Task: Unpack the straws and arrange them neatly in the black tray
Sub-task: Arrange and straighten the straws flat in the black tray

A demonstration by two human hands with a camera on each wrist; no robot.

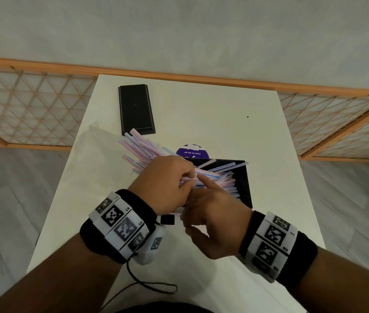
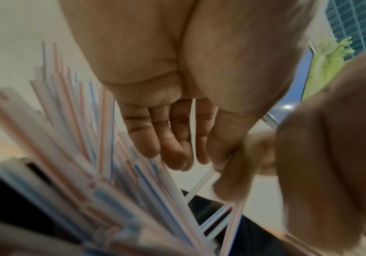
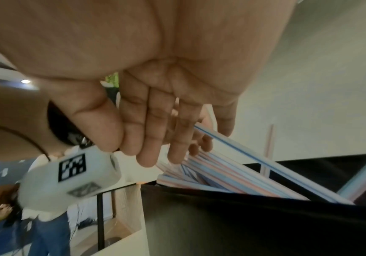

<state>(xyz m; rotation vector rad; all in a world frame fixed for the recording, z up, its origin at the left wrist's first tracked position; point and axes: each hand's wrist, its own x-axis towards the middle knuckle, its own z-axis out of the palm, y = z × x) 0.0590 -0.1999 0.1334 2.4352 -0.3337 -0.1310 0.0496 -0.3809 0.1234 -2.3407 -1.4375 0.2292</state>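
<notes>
Striped straws (image 1: 210, 176) fan out under both hands — left hand (image 1: 163, 181) pinching several, right hand (image 1: 213, 220) relaxed with its forefinger touching them — partly inside the black tray (image 1: 245, 188) beyond the right hand.

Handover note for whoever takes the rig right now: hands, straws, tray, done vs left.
Left hand: over the straws at the tray's left edge, fingers curled onto the bundle.
Right hand: at the tray's near edge, index finger out onto the straws; grip unclear.
Black tray: on the white table. Many straws lie in it, criss-crossed, not parallel.
More straws fan out over the tray's left side onto the table, towards a second, narrow black tray.
Done: straws unpacked, part loaded.
Left: gather the overhanging ones and align all inside the tray.
</notes>
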